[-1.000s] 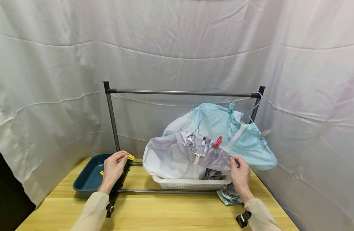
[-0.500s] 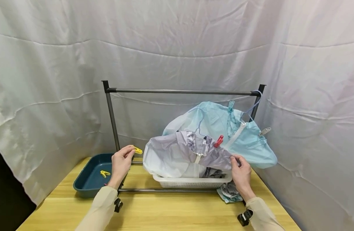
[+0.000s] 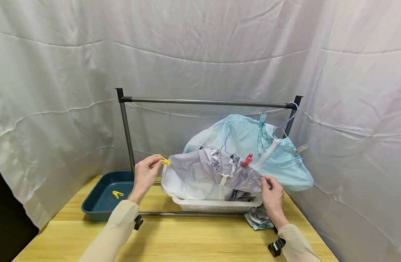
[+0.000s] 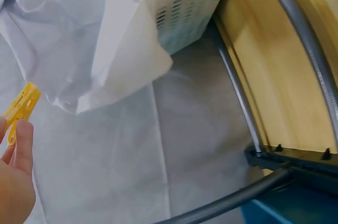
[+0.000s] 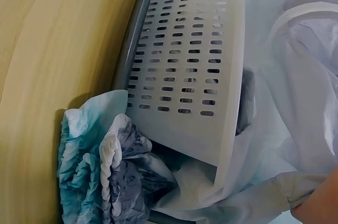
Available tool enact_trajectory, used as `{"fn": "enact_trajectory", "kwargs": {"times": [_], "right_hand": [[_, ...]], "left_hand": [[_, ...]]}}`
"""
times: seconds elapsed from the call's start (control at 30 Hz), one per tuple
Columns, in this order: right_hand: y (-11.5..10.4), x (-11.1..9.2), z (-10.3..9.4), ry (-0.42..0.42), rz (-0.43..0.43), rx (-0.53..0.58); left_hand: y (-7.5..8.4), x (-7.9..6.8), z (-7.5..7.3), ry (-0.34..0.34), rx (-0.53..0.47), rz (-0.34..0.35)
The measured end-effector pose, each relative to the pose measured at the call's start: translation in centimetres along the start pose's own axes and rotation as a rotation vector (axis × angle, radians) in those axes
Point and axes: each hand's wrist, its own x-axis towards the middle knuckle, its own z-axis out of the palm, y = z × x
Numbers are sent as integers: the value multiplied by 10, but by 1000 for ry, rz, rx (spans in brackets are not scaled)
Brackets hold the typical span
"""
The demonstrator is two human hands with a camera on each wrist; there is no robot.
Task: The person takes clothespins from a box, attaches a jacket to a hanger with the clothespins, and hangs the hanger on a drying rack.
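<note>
My left hand (image 3: 146, 174) pinches a yellow clothespin (image 3: 166, 161) beside the left shoulder of a pale grey-to-white garment (image 3: 187, 171). In the left wrist view the clothespin (image 4: 22, 106) is close to the cloth's edge; whether they touch I cannot tell. At the garment's other end, my right hand (image 3: 273, 196) holds the grey cloth between thumb and fingers. A red clothespin (image 3: 247, 160) sits on that garment's right shoulder, and a blue hanger (image 3: 226, 140) rises from its collar. Only part of the right hand (image 5: 319, 205) shows in the right wrist view.
Behind, a light blue garment (image 3: 239, 131) with clothespins hangs at the right end of a metal rack (image 3: 200, 102). Under the grey garment stands a white perforated basket (image 3: 217, 207), crumpled cuffs (image 3: 260, 218) beside it. A dark teal tub (image 3: 92, 207) at left contains another yellow clothespin (image 3: 117, 194).
My left hand has carried the yellow clothespin up and rightward from near the tub to the grey garment's left shoulder. My right hand has kept its hold on the cloth.
</note>
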Motion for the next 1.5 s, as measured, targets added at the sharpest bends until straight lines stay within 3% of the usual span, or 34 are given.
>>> {"fn": "enact_trajectory", "kwargs": {"times": [0.2, 0.37, 0.57, 0.87, 1.23, 1.5], "right_hand": [[-1, 1, 1, -5, -19, 1], [0, 1, 1, -8, -7, 2], [-1, 2, 2, 2, -29, -2], [0, 0, 2, -4, -28, 5], [-1, 0, 2, -14, -28, 3], [-1, -2, 1, -29, -25, 9]], "left_hand": [[11, 9, 7, -33, -46, 40], [17, 15, 15, -5, -43, 79], [24, 19, 22, 7, -68, 81], [41, 21, 40, -20, 41, 322], [54, 26, 54, 42, -33, 329], [64, 27, 64, -5, -64, 312]]}}
